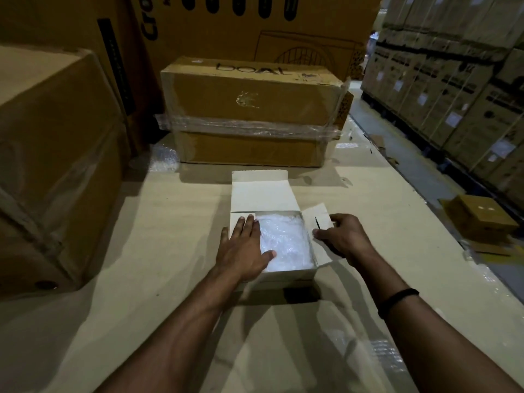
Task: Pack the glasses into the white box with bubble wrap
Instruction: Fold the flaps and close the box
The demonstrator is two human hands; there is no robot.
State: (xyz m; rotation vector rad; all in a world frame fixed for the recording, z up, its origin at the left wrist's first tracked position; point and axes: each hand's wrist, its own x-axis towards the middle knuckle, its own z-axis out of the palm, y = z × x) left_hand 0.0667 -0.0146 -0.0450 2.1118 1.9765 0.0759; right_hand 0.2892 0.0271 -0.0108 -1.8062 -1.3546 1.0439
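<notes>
White box (289, 277) sits open on the desk (170, 251), bubble wrap (286, 241) filling its inside. Left hand (243, 248) lies flat, fingers straight, over the box's left flap (236, 221), thumb on the wrap; right hand (344, 236) pinches the box's right flap (319, 215).

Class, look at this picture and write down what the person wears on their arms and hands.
Both forearms are bare, with no sleeves in view. The left hand and right hand have no gloves, and no rings show. The only thing worn is a thin black band around the right wrist; the left wrist is bare.
</notes>
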